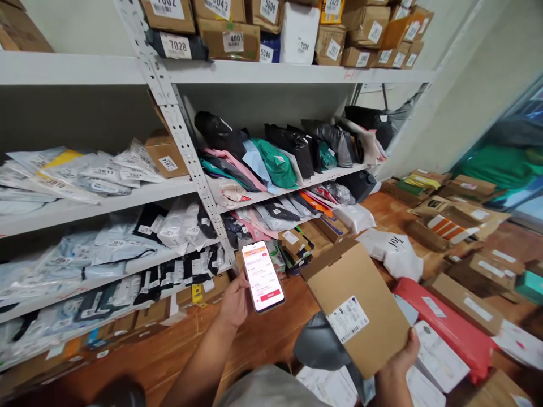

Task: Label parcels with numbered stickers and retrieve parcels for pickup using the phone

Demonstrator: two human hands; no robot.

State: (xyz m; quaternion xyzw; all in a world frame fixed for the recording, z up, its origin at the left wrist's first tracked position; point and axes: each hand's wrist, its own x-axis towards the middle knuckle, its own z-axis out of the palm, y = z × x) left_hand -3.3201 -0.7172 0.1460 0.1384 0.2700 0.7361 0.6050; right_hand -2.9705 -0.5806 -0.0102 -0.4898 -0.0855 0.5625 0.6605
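Observation:
In my left hand (pixel 236 301) is a smartphone (pixel 263 278), its lit screen facing me with a red button near the bottom. My right hand (pixel 397 356) grips the lower right corner of a flat brown cardboard box (pixel 373 299), thumb on its face. A white shipping label (pixel 348 319) is stuck on the box's left side. The box is tilted towards me, apart from the phone. Beneath the box shows a grey plastic mailer (pixel 318 346); whether my right hand also holds it I cannot tell.
White metal shelves (pixel 263 72) carry numbered boxes and bagged parcels ahead and to the left. On the wooden floor (pixel 250 345) at the right lie several cartons, a red parcel (pixel 449 322) and a white bag (pixel 392 249). A shelf post (pixel 186 147) stands ahead, slightly left.

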